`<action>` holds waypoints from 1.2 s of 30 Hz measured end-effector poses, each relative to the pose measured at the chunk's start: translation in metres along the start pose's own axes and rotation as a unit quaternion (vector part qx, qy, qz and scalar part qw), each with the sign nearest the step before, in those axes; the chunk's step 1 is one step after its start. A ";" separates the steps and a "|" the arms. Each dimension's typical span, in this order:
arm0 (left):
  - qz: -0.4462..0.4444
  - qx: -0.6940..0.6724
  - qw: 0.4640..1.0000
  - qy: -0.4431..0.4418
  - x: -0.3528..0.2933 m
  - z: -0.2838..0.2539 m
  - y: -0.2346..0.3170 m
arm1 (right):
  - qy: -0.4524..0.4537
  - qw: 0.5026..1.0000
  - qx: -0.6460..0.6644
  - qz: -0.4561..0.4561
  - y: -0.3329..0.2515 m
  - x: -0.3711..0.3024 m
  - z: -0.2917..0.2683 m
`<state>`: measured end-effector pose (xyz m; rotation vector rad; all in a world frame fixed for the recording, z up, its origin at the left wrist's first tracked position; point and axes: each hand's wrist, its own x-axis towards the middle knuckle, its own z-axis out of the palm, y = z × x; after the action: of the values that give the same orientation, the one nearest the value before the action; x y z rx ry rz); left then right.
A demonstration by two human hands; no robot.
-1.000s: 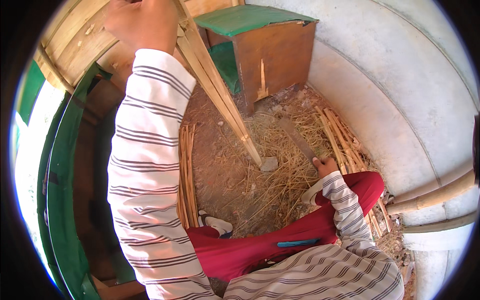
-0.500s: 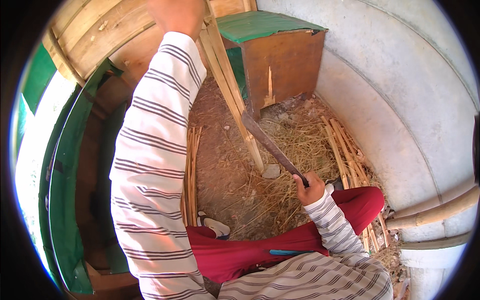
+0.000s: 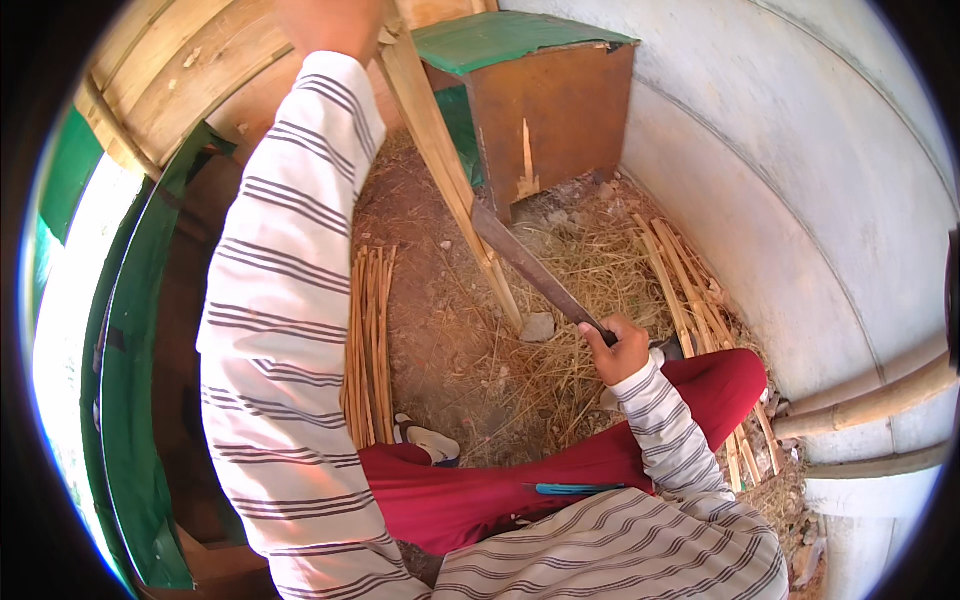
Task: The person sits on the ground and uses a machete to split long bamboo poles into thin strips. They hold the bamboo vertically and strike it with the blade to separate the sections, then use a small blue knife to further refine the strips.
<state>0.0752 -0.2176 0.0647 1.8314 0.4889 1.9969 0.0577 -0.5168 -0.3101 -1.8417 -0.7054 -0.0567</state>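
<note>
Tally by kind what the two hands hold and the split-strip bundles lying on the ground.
Long bamboo pole, in left hand: 1
Machete, in right hand: 1
Bundles of split strips, by the left sleeve and by the wall: 2
Total: 4

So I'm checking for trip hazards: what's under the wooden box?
The box stands on bare dirt with straw and small stones at its base. Whatever is beneath it is hidden.
</note>
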 end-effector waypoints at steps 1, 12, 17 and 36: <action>0.006 0.008 1.000 0.001 0.000 0.000 0.002 | -0.004 1.000 0.001 -0.008 0.003 0.003 -0.002; 0.087 0.000 0.996 0.035 -0.003 -0.003 0.006 | 0.040 0.975 -0.181 -0.121 -0.024 0.005 -0.012; 0.056 -0.068 0.996 0.026 -0.013 0.000 0.018 | -0.079 0.979 -0.139 -0.124 -0.014 0.001 -0.017; 0.115 0.031 0.992 -0.048 0.001 -0.036 0.021 | 0.013 0.970 -0.141 -0.199 -0.023 -0.010 -0.017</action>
<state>0.0381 -0.2350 0.0733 2.0943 0.3265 2.0471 0.0431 -0.5317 -0.2880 -1.9332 -1.0846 -0.4631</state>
